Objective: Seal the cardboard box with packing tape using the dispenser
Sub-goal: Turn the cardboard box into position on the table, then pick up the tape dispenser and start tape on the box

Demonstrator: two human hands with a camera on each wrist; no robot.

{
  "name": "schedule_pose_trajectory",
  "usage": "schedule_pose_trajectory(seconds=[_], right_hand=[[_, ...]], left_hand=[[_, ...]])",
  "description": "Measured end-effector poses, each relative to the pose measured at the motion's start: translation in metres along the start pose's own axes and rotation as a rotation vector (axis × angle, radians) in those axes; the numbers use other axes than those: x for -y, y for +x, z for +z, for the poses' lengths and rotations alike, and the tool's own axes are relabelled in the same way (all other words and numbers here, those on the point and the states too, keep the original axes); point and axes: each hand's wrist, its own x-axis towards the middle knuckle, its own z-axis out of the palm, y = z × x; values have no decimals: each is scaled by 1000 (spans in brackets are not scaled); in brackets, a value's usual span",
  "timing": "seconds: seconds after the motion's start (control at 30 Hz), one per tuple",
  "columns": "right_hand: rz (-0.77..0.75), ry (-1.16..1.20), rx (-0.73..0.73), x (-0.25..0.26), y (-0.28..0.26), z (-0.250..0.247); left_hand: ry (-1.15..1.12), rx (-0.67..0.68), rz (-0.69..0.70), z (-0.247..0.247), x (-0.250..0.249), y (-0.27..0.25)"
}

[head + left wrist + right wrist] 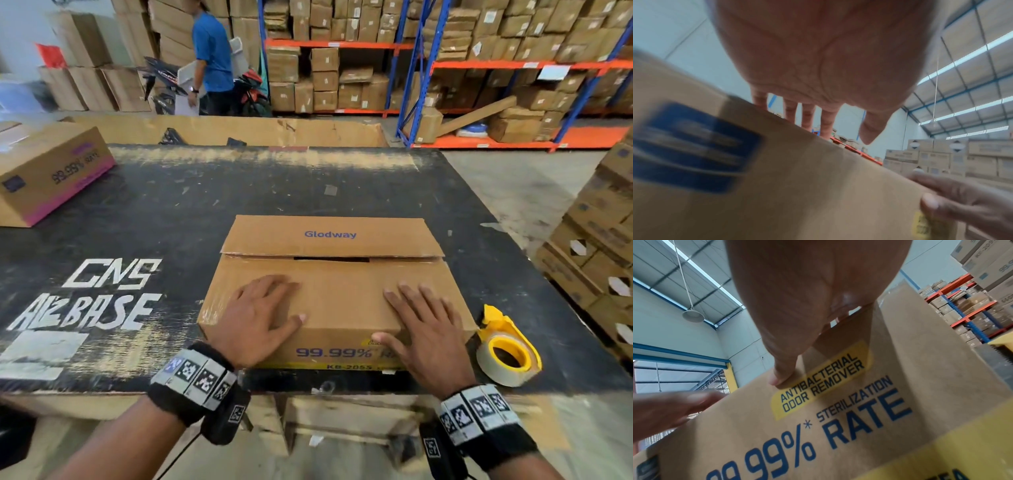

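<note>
both hands flat, fingers spread, pressing the near flap of the cardboard box at bench front. left hand; right hand. tape dispenser lies just right of the box, nearest the right hand. centre seam runs left-right, untaped.

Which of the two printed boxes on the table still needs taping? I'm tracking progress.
The Glodway box under both hands, its top seam still gapped; the other box sits far left.

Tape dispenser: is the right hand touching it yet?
Apart. The head view shows the right hand lying flat on the cardboard box, while the tape dispenser sits on the table beside the box, with dark tabletop visible between them.
</note>
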Motion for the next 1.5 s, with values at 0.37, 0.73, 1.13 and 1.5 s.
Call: schedule_pose_trajectory(seconds=[0.37, 0.73, 1.13, 1.5], right_hand=[[5, 48, -36, 2, 0, -12], [15, 211, 353, -28, 82, -38], [739, 345, 291, -201, -7, 12], [776, 612, 218, -233, -14, 30]], left_hand=[[83, 121, -67, 48, -76, 96], [116, 107, -71, 53, -74, 94], [107, 32, -65, 53, -73, 93], [107, 6, -74, 52, -72, 92]])
